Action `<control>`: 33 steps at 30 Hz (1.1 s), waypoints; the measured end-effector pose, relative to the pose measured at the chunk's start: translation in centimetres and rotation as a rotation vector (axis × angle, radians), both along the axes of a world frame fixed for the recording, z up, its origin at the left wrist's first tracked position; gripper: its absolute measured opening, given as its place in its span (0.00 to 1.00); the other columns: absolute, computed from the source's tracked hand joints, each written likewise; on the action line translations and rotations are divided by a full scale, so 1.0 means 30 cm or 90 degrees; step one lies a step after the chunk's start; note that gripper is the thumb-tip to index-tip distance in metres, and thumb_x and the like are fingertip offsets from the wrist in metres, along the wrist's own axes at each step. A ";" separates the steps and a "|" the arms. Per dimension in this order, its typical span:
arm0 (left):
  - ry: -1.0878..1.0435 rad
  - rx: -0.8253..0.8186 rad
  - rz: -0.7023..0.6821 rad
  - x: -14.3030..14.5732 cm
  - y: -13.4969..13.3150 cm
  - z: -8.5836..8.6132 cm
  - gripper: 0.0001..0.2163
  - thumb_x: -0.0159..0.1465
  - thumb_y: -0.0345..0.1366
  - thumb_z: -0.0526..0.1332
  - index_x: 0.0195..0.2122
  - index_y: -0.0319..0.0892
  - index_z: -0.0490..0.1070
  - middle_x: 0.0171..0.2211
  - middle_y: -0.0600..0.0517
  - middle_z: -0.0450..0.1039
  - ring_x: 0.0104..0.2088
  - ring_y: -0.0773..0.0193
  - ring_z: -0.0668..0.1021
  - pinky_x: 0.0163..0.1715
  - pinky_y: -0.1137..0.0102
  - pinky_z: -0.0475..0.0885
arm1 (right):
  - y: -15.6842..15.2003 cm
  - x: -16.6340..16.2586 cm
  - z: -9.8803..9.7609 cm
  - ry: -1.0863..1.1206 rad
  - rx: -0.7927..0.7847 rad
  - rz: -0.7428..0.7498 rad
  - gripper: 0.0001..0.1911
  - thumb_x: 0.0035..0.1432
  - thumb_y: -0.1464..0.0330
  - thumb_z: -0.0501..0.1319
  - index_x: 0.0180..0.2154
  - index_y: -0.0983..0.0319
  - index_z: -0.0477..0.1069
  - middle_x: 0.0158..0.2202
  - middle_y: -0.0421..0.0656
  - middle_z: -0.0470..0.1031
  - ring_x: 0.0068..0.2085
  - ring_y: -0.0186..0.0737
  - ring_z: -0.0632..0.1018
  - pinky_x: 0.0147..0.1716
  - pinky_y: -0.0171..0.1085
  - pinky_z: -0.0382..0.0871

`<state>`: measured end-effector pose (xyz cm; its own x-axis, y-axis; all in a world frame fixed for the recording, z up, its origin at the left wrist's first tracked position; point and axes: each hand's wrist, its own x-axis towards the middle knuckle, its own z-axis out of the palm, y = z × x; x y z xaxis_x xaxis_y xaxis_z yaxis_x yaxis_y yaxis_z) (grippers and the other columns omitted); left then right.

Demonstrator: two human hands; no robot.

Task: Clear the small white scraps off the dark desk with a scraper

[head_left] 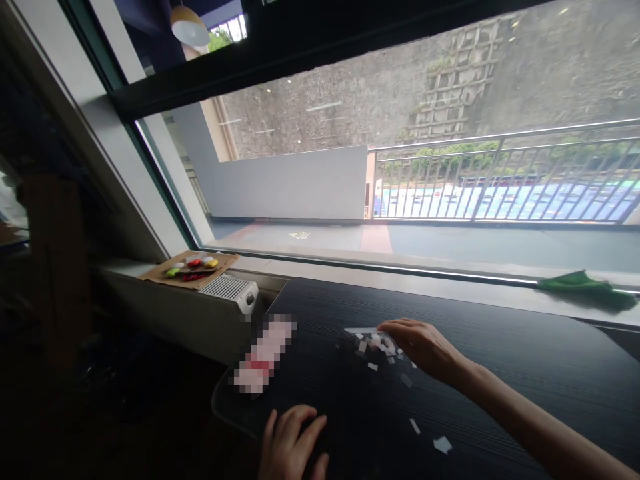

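Observation:
My right hand [425, 345] is closed over the dark table [480, 360], its fingers pinching a thin pale flat strip [361, 331]. The strip points left, and its far end under the fingers is hidden. Just below it lies a small heap of torn white paper scraps [383, 347], partly covered by the hand. More scraps are scattered toward me, among them a larger paper piece [443, 445]. My left hand [291, 445] is at the table's near edge, fingers apart and bent, holding nothing. The lower part of that hand is cut off by the frame.
A blurred pink-and-red item [265, 357] lies on the table's left side. On the sill are a cardboard sheet [150, 272] with coloured pieces and a white vented box [233, 291]. A green cloth-like thing [583, 288] lies by the window at right. The table's left corner is rounded.

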<state>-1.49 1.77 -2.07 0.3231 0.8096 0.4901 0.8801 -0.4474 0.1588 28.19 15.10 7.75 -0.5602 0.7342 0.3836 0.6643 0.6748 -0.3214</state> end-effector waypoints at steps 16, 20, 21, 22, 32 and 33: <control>-0.136 0.007 0.096 0.077 0.102 0.103 0.13 0.62 0.27 0.55 0.45 0.43 0.72 0.41 0.47 0.74 0.44 0.53 0.77 0.53 0.43 0.68 | -0.135 0.027 -0.039 0.013 0.028 0.212 0.20 0.65 0.77 0.50 0.48 0.63 0.78 0.47 0.51 0.82 0.47 0.45 0.82 0.47 0.41 0.77; -0.128 -0.007 0.102 0.079 0.104 0.113 0.12 0.62 0.28 0.55 0.45 0.42 0.72 0.42 0.46 0.73 0.45 0.53 0.77 0.55 0.44 0.67 | -0.059 0.068 -0.011 0.028 0.037 0.120 0.19 0.65 0.73 0.51 0.48 0.61 0.79 0.46 0.50 0.82 0.45 0.47 0.83 0.43 0.40 0.80; -0.124 -0.010 0.104 0.079 0.104 0.115 0.12 0.62 0.28 0.56 0.45 0.42 0.72 0.42 0.46 0.73 0.45 0.53 0.76 0.55 0.44 0.67 | -0.020 0.078 -0.010 0.030 0.041 0.055 0.19 0.65 0.72 0.52 0.47 0.59 0.80 0.46 0.48 0.82 0.43 0.47 0.84 0.41 0.40 0.80; -0.119 -0.012 0.107 0.079 0.104 0.118 0.12 0.62 0.28 0.56 0.45 0.42 0.72 0.42 0.47 0.73 0.45 0.54 0.76 0.55 0.45 0.67 | 0.016 0.090 -0.014 0.034 0.043 0.022 0.19 0.64 0.71 0.52 0.46 0.60 0.80 0.46 0.48 0.82 0.42 0.49 0.84 0.40 0.42 0.80; -0.079 -0.005 0.128 0.086 0.096 0.134 0.12 0.61 0.28 0.57 0.45 0.44 0.73 0.42 0.48 0.74 0.46 0.56 0.77 0.55 0.50 0.68 | -0.150 0.199 -0.156 0.072 0.059 -0.022 0.20 0.62 0.68 0.52 0.48 0.53 0.80 0.46 0.45 0.82 0.40 0.52 0.84 0.38 0.46 0.82; -0.080 -0.004 0.123 0.083 0.096 0.131 0.12 0.62 0.28 0.56 0.45 0.44 0.73 0.42 0.48 0.74 0.46 0.56 0.77 0.55 0.50 0.68 | -0.175 0.206 -0.144 0.075 0.049 -0.022 0.20 0.63 0.68 0.52 0.48 0.54 0.79 0.46 0.45 0.82 0.41 0.50 0.84 0.39 0.44 0.81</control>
